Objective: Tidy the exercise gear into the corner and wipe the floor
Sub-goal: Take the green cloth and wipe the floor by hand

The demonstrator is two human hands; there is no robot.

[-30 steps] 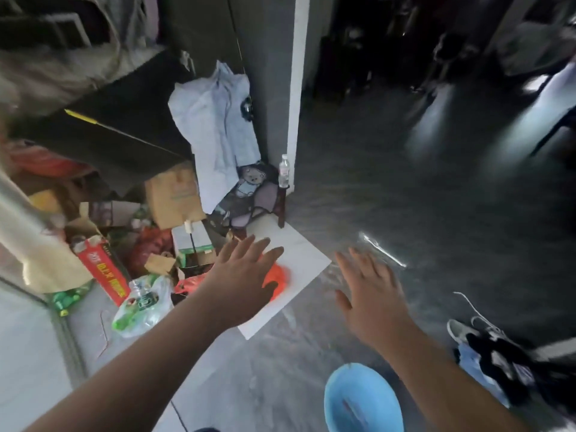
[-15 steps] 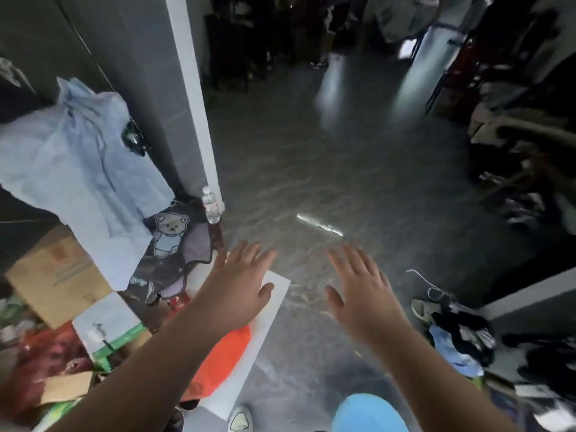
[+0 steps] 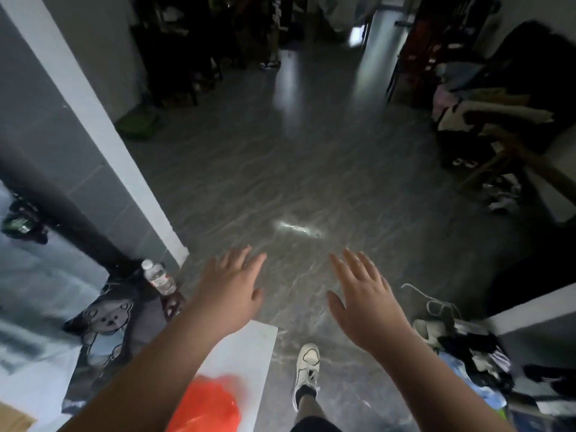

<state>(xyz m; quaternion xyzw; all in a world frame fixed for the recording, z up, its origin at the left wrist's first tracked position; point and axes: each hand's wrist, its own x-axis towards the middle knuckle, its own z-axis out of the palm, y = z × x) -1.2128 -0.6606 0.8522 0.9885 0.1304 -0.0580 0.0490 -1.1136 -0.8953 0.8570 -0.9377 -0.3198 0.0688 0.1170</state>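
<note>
Plainly we are near the start of this job, as far as we can judge, for we see nothing gathered and no cloth or mop in reach. Starting at the left, a dark garment printed with a bear [image 3: 104, 319] hangs by the wall, with a clear water bottle [image 3: 158, 277] standing just beside the white door frame [image 3: 103, 132]. Below these a pale flat board [image 3: 249, 353] lies on the floor [image 3: 280, 169], and a bright orange bag [image 3: 208, 403] rests on its near end; whether either counts as exercise gear we cannot tell. Our left hand [image 3: 230, 294] hovers above the board's far edge, palm down, fingers straight and lightly spread, holding nothing. Between the arms one white sneaker [image 3: 307, 366] is on our foot, planted on the floor. Our right hand [image 3: 363, 300] hangs level with the left, well apart from it, fingers straight and fanned, also with nothing in it. To the right a heap of mixed clothes [image 3: 473, 353] sits against a low white ledge, with a thin white cord [image 3: 430, 302] lying at its edge. The floor itself, the surface we must wipe, is grey and streaked, with a bright glare patch ahead of the hands and a faint sheen that we take for light rather than wet. No gear that we can name with certainty shows, so both tidying and wiping seem left to do.
</note>
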